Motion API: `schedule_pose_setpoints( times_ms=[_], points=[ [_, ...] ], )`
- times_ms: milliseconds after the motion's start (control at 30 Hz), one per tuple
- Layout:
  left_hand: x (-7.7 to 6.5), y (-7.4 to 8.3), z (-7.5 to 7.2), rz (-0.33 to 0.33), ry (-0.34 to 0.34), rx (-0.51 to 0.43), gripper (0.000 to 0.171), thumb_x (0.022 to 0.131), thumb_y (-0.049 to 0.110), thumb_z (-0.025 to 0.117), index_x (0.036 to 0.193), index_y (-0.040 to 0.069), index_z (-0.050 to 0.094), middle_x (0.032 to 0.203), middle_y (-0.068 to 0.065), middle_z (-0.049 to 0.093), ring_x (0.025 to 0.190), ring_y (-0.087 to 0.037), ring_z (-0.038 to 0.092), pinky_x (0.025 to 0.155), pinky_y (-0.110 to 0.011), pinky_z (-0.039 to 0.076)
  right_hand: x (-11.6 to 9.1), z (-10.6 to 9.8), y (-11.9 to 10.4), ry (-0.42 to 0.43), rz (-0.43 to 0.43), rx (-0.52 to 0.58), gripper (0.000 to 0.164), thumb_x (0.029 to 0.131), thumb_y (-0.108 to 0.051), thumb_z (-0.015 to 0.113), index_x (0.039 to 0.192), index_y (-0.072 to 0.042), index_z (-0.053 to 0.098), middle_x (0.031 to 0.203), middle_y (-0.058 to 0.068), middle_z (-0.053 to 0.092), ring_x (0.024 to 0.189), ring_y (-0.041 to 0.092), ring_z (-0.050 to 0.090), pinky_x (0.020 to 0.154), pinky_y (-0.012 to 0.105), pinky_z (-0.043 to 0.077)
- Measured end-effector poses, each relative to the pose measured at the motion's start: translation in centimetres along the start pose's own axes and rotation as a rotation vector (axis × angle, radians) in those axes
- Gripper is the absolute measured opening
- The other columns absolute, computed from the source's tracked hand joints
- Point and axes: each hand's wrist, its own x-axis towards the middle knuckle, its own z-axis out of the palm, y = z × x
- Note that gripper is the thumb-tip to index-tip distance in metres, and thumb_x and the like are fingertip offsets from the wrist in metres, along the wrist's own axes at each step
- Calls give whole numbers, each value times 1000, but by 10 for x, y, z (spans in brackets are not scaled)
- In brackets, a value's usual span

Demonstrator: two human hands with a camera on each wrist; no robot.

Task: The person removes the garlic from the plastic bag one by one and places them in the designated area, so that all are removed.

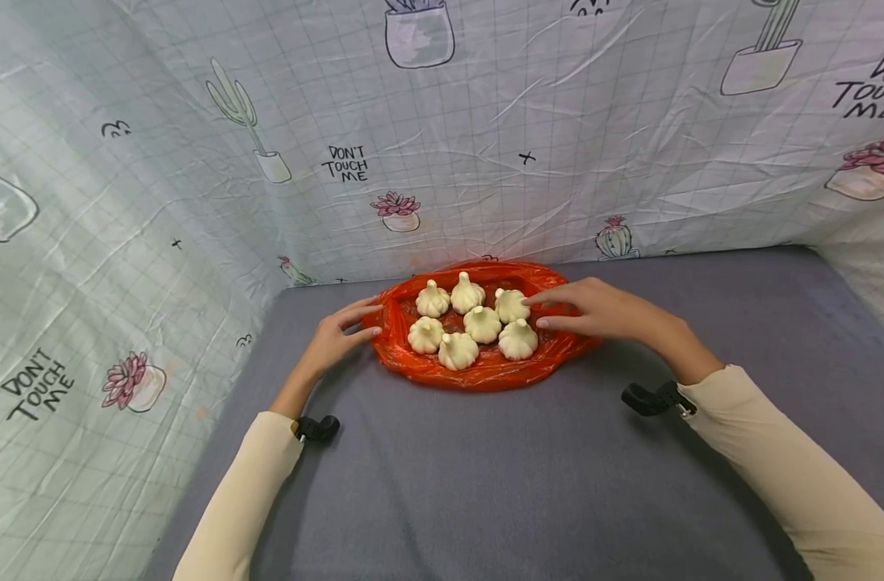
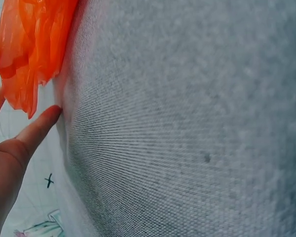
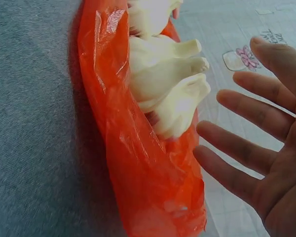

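Several white garlic bulbs (image 1: pixel 482 324) sit in an orange-red plastic bag (image 1: pixel 478 378) whose rim is rolled down around them. At the bag's left end is my left hand (image 1: pixel 333 337), thumb and fingers spread apart by the plastic; whether they touch it I cannot tell. In the left wrist view the thumb lies apart from the bag's crumpled edge (image 2: pixel 34 49). My right hand (image 1: pixel 594 311) hovers over the bag's right end, fingertips close to the rightmost bulbs. The right wrist view shows this hand (image 3: pixel 271 148) with fingers extended and holding nothing, beside the garlic (image 3: pixel 163 84).
The bag rests on a grey cloth-covered table (image 1: pixel 471 476), near its back edge. A pale curtain (image 1: pixel 471 105) printed with potted plants and lettering hangs behind and along the left. Dark camera mounts (image 1: pixel 318 428) are strapped to both wrists.
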Motion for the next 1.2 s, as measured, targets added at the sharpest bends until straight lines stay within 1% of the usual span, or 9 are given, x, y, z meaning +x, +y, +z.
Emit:
schedule_pose_setpoints(
  times_ms=[133, 200, 333, 433, 533, 700, 900, 1067, 1200],
  points=[
    [2, -3, 0, 12, -10, 6, 44, 94, 27, 75, 135, 12, 68, 150, 0, 54, 140, -27, 48, 112, -53, 40, 8, 0, 4, -24, -46, 21, 41, 98, -26, 69, 135, -8, 67, 123, 10, 72, 95, 22, 67, 86, 51, 53],
    [2, -5, 0, 7, -16, -5, 42, 94, 27, 75, 133, 13, 69, 149, 1, 56, 140, -25, 48, 113, -52, 40, 13, 1, 6, -42, -63, 37, 40, 97, -26, 71, 133, -9, 68, 118, 8, 75, 97, 20, 68, 83, 49, 54],
    [3, -6, 0, 2, -31, -8, 39, 93, 25, 76, 130, 15, 72, 146, 1, 58, 141, -24, 47, 115, -51, 36, 22, -1, 10, -93, -69, 54, 39, 96, -30, 73, 131, -13, 71, 116, 1, 75, 87, 15, 63, 78, 43, 52],
    [3, -7, 0, 5, -40, -3, 36, 92, 24, 77, 128, 16, 73, 145, 0, 59, 142, -24, 47, 117, -52, 33, 28, -2, 13, -134, -68, 83, 40, 94, -32, 74, 131, -15, 71, 118, -1, 74, 90, 17, 65, 81, 44, 53],
    [4, -8, 0, 10, -53, 1, 34, 93, 24, 77, 126, 16, 74, 145, 0, 60, 142, -24, 46, 117, -52, 32, 33, -3, 16, -174, -69, 141, 42, 93, -30, 76, 130, -12, 71, 118, 0, 74, 105, 22, 69, 91, 48, 54],
    [6, -10, 0, 10, -71, 8, 31, 92, 24, 77, 123, 16, 76, 145, 2, 60, 142, -21, 46, 118, -49, 33, 43, -6, 19, -235, -35, 204, 42, 91, -24, 79, 130, -10, 71, 119, 0, 73, 114, 24, 67, 99, 45, 52],
    [7, -12, 1, 21, -77, 18, 30, 91, 20, 78, 120, 13, 77, 144, -2, 60, 142, -26, 46, 117, -51, 33, 53, -6, 20, -297, -19, 264, 38, 92, -16, 77, 128, -7, 72, 126, 8, 72, 119, 24, 66, 100, 43, 52],
    [6, -11, 3, 14, -92, 5, 33, 91, 18, 78, 123, 9, 75, 145, -6, 59, 143, -28, 44, 117, -53, 31, 59, -3, 23, -346, -14, 317, 37, 92, -13, 76, 127, -3, 71, 127, 12, 70, 118, 23, 66, 98, 39, 53],
    [3, 10, 1, -7, -114, 16, 36, 92, 12, 77, 126, 1, 71, 147, -13, 56, 144, -34, 41, 117, -56, 30, 62, -1, 26, -362, -7, 325, 35, 91, -12, 77, 125, -4, 73, 125, 10, 72, 117, 21, 66, 98, 37, 53]
  ],
)
